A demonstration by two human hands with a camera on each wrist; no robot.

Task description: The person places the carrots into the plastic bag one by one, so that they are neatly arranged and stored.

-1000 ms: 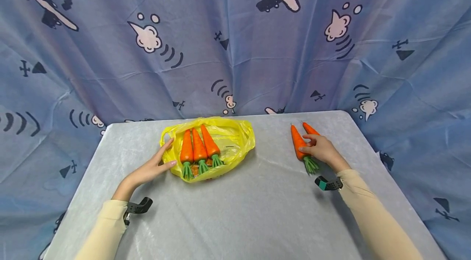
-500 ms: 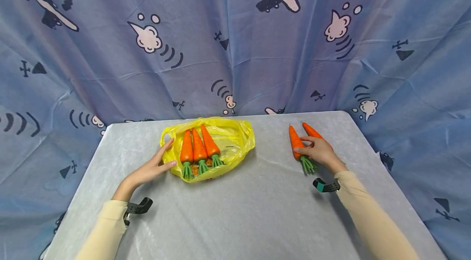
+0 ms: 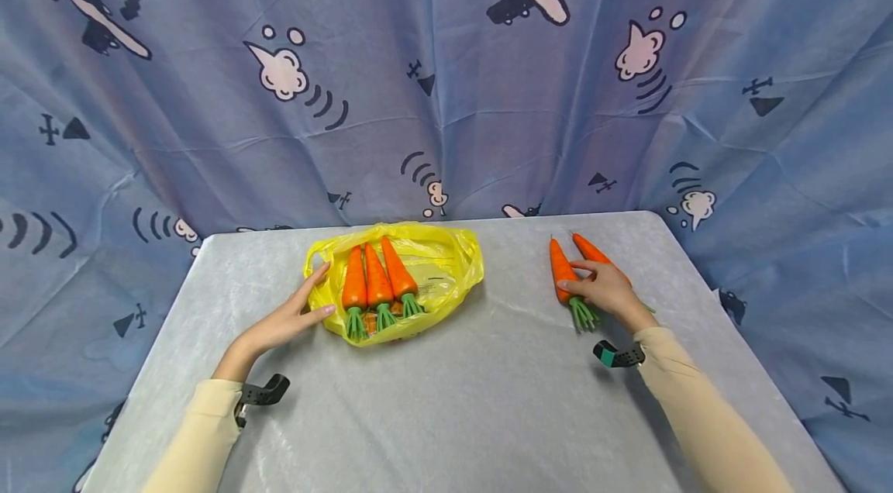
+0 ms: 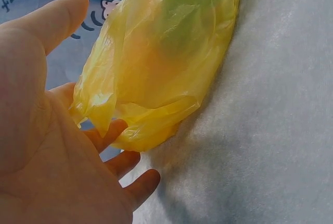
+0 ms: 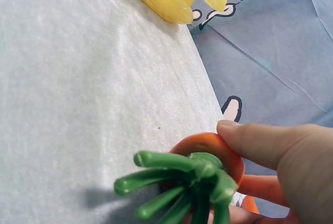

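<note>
The surface (image 3: 446, 415) in front of me is pale grey and slightly mottled, with rounded far corners and faint creases. Just past its far edge hangs a blue curtain (image 3: 446, 101), printed with airplanes, puffs of cloud and curved black lines; it falls in soft folds and shows along the left and right sides too.

Both my forearms reach forward across the surface in cream sleeves (image 3: 711, 408), set well apart, with a black strap (image 3: 261, 391) at each wrist. My left hand (image 3: 287, 316) is spread, thumb well away from the fingers, and it touches the left side of a yellow bag (image 3: 469, 256) near the far edge. Seen from that wrist, some fingertips lie against the thin, see-through plastic. The bag's mouth gapes, and three carrots (image 3: 377, 281) lie in it side by side, green tops toward me; something orange-brown shows beneath those tops, too covered to make out.

My right hand (image 3: 605, 287) is well over to the right, palm turned inward, pinching a carrot (image 3: 560, 264) near its thick end between thumb and fingers. Its tip points away from me and its green top toward me. Just to its right, another carrot (image 3: 589, 246) lies slanted on the surface, partly hidden by my hand.
</note>
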